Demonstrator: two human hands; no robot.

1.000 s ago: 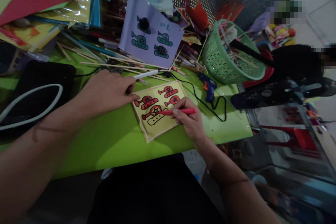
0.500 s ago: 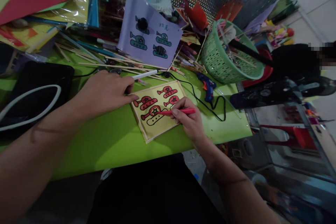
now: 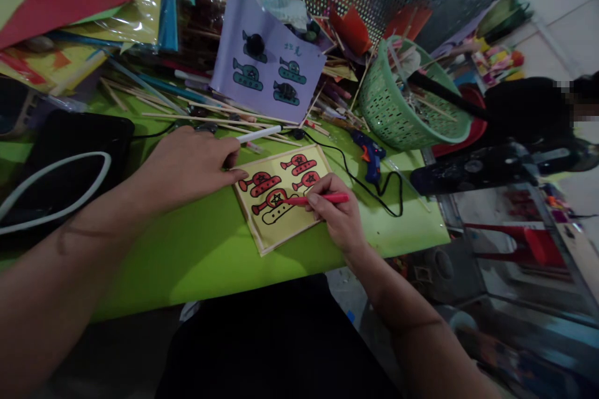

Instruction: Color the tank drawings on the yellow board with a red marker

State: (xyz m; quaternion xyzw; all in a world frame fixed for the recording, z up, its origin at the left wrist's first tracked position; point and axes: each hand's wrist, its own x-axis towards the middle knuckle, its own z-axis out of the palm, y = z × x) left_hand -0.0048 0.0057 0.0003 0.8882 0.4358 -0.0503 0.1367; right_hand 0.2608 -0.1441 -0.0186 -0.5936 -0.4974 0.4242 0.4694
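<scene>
While the left hand (image 3: 189, 159) sets its thumb at the left edge of the yellow card (image 3: 286, 183), the right hand (image 3: 334, 209) has its grip closed on a red marker (image 3: 336, 197), tip at the nearest drawing (image 3: 275, 212). Whether the left grip holds the white pen (image 3: 262, 134), I cannot tell. Compared with half a second ago, hands, marker and card, lying on the green table (image 3: 187, 262), keep practically the same places.

Yellow card (image 3: 283, 234) with 4 black-outlined red drawings (image 3: 262, 184), 1 partly yellow, red pen (image 3: 336, 198), white pen (image 3: 261, 134), lime-green table (image 3: 187, 255), purple sheet (image 3: 271, 62) with 4 green-and-black drawings (image 3: 248, 76)
</scene>
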